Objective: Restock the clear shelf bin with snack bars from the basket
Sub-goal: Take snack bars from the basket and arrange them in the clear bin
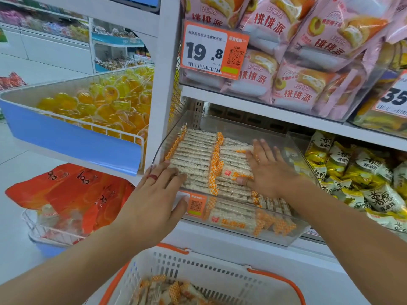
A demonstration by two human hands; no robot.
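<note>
Scene: I look down from a head camera at white shop shelves, with a clear bin [293, 155] on the middle shelf and a white basket [198, 264] with orange handles just below it.
Snack bars: Long, thin puffed-rice snack bars [193, 159] in clear wrappers with orange checked ends lie in the bin in two neat side-by-side stacks; more wait loose in the basket [176, 291].
Direction: Each bar in the bin lies flat with its long axis running left to right, ends facing the bin's side walls, the rows stacked from front to back.
Left hand: My left hand [158, 194] lies flat with straight fingers on the front of the left stack, thumb by the bin's front lip, gripping nothing.
Right hand: My right hand [266, 170] presses flat on the right stack, fingers spread; the thumb may tuck under a bar, though I cannot tell for sure.
Step in hand: I judge this as levelling and squaring the stacks.
Doing it well: Press lightly and evenly, nudge loose bars into line with their neighbours, and keep the checked ends aligned so the next bars sit flat.
Around: Pink cake packets [308, 62] fill the shelf above, beside an orange price tag [212, 50]; yellow snack bags [361, 179] sit to the right.
</note>
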